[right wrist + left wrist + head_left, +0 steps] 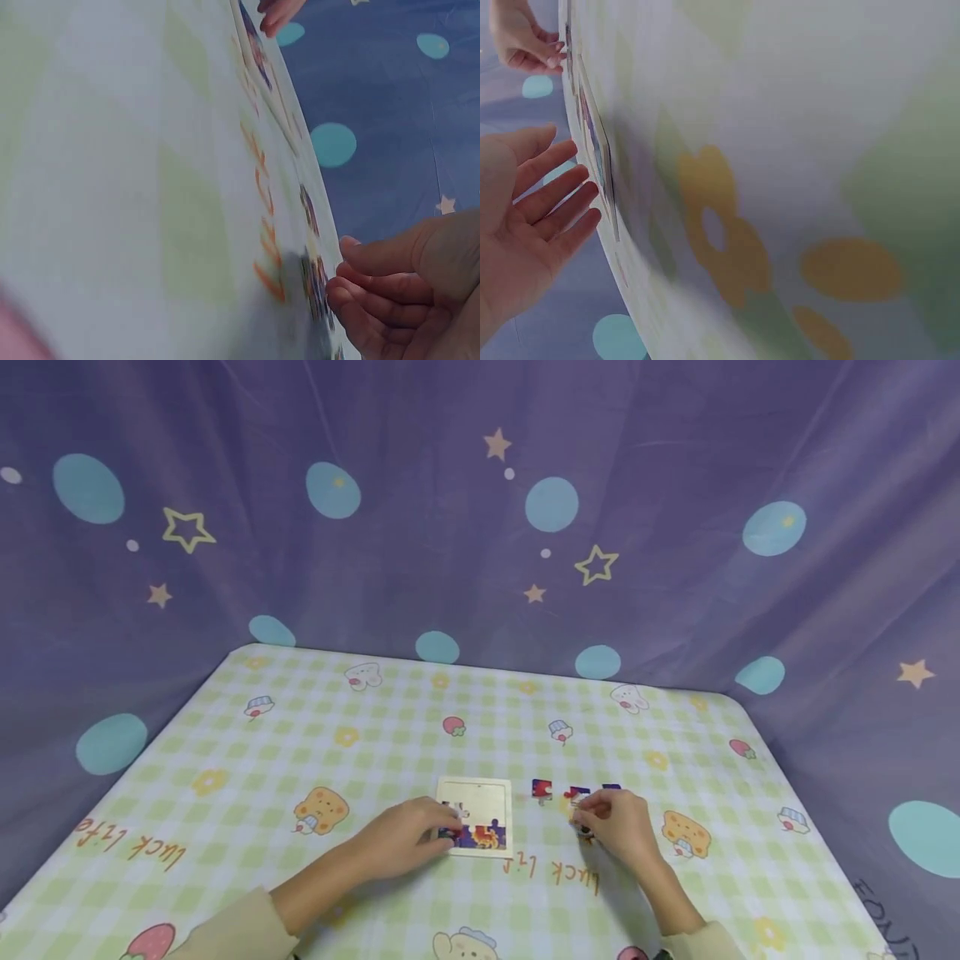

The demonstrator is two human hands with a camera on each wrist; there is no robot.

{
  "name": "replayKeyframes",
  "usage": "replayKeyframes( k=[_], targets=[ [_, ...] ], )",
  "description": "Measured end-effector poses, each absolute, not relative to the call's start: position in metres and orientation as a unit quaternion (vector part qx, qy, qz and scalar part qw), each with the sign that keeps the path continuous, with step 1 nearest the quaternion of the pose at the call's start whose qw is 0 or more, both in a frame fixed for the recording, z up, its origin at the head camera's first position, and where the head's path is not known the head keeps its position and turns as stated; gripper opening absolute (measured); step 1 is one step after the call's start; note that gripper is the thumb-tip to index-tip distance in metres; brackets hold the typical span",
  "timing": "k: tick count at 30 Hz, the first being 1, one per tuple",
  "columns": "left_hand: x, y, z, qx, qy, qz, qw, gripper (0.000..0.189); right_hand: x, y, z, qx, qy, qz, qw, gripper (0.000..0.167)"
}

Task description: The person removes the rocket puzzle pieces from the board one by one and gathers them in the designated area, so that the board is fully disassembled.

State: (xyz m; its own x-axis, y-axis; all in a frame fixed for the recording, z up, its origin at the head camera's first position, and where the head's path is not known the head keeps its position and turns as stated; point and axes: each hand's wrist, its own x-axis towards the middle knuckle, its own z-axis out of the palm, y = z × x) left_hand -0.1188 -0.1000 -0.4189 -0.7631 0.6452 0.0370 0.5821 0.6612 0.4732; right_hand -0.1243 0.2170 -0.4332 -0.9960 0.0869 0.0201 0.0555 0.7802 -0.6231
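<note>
Holds the left hand (408,835) at the left side of a cream jigsaw tray (483,797), with fingers loosely extended and apart from one another and from the thumb. Reaches the tray's edge closely in the left wrist view; cannot tell whether in contact. Covers some of the tray's left part in the head view. Lies flat on a green-and-white checked tablecloth (390,718), with fitted puzzle pieces (486,837) along the tray's near side and bare cream backing farther up.

Bends the right hand (622,827) down over loose pieces right of the tray, with thumb and forefinger close together and the other fingers curled; cannot tell whether clamped on a piece. Lie about this hand: a red-and-blue piece (542,788) nearest the tray, a red, white and blue piece (577,795) just beside the fingers, a dark blue piece (611,787) partly hidden behind the hand, and a dark piece (585,832) beneath the fingertips. Hangs beyond in purple: a starred curtain (435,560).
</note>
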Motion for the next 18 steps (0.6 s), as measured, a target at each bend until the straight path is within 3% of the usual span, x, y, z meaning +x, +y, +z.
replayKeyframes(
  k=[18],
  targets=[
    [-0.098, -0.114, -0.424, 0.382, 0.908, 0.169, 0.04, 0.033, -0.14, 0.143, -0.426, 0.081, -0.919, 0.385, 0.022, 0.006]
  ],
)
